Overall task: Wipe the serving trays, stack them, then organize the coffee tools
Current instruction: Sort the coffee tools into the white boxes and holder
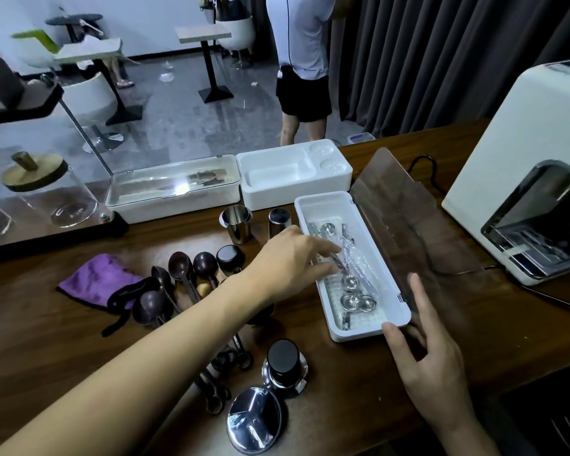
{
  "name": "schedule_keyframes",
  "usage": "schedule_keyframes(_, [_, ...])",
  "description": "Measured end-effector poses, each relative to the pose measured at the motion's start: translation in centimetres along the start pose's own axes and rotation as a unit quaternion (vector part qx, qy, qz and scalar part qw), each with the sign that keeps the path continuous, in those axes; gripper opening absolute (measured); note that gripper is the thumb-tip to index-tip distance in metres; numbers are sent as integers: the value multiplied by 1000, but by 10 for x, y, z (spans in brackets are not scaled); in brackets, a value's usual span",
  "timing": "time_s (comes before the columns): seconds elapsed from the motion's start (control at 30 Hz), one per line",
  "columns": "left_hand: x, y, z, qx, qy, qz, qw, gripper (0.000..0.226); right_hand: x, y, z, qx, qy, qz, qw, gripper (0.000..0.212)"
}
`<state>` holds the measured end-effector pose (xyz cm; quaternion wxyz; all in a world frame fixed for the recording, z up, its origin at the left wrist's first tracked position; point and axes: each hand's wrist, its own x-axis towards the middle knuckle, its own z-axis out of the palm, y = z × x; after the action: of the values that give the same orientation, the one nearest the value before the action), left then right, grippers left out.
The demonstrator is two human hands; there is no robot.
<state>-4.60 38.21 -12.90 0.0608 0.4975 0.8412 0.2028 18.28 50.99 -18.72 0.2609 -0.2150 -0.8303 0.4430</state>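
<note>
Loose scoops are lying at 9 o'clock of our left hand. We're pinching a wrapped spoon with it inside the box; both are running 11-to-5. Our right hand, fingers spread, is bracing the 5 o'clock corner.

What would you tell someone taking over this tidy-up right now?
Left hand: pinches a wrapped spoon inside the white box, whose lid is open.
Right hand: open, thumb at the box's near corner, fingers against the lid.
Done: some steel spoons are in the box.
To do: dark scoops, cups and purple cloth lie on the table.
</note>
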Motion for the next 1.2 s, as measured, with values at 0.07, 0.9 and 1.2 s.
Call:
schedule_keyframes(0.07, [-2,-3,0,-4,2,9,1000,42,0,0,0,-8,7,-9,1000,75])
schedule_keyframes(0.9, [-26,-30,15,-143,-24,-47,988,96,3,-24,5,19,-7,-62,998,24])
schedule_keyframes(1.2, [-31,-25,6,-136,-84,-63,985,72,4,-18,14,-142,39,-61,987,64])
